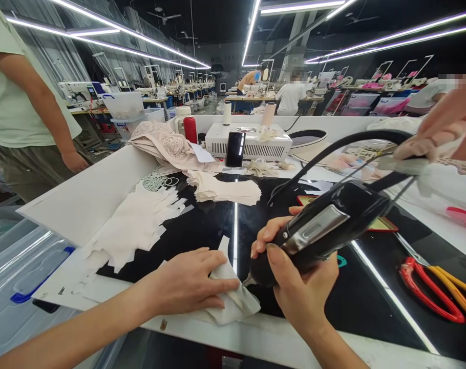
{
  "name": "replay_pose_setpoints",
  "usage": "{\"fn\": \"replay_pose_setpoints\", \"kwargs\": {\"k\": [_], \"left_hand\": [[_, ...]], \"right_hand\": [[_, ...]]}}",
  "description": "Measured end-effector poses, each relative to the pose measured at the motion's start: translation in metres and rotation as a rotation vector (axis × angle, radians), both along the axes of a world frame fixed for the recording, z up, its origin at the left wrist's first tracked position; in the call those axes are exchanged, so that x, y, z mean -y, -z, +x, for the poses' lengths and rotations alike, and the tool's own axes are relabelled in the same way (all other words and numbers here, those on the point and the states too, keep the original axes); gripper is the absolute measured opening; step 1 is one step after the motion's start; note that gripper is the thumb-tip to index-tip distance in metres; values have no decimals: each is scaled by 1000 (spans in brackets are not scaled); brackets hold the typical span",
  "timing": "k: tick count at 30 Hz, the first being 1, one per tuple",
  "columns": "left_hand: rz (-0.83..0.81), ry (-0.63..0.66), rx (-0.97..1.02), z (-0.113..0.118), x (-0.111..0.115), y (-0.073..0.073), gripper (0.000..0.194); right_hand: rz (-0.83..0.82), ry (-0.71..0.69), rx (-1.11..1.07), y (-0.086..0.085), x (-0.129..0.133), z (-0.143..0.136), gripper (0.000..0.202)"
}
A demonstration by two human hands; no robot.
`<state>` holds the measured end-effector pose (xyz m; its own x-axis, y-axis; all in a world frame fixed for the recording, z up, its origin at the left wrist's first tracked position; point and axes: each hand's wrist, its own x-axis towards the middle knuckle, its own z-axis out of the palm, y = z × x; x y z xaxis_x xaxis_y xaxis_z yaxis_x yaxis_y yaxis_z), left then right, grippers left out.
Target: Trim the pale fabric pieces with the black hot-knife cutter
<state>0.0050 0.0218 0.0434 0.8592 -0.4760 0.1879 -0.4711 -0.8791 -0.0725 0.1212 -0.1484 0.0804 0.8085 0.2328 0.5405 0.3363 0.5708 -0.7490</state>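
Observation:
My right hand (pixel 302 292) is wrapped round a black handheld tool (pixel 317 230) with a metal plate on its side and a thick black cord (pixel 356 137) at its back end. The tool's pointed tip is down at the right edge of a folded white fabric piece (pixel 236 302). My left hand (pixel 190 282) lies on that fabric with its fingers stretched out, pressing it against the black tabletop (pixel 167 261). Beyond it lie a stack of pale cut fabric pieces (pixel 227 189) and a spread pile of white fabric pieces (pixel 136 225).
Red-handled scissors (pixel 428 289) lie at the right. A phone (pixel 235 149) leans on a white box (pixel 252 138); beige lace fabric (pixel 167 146) lies at the back left. A person (pixel 33 97) stands left. Another person's hand (pixel 428 133) is by the cord, upper right.

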Motion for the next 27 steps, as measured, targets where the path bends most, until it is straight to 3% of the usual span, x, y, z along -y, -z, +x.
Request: {"fn": "replay_pose_setpoints", "kwargs": {"k": [13,27], "left_hand": [[-23,-34,-20,-3,5,0,54],[-66,-26,31,-5,6,7,53]], "right_hand": [[13,-29,9,2,1,0,33],[38,-63,-50,4,-3,4,43]]}}
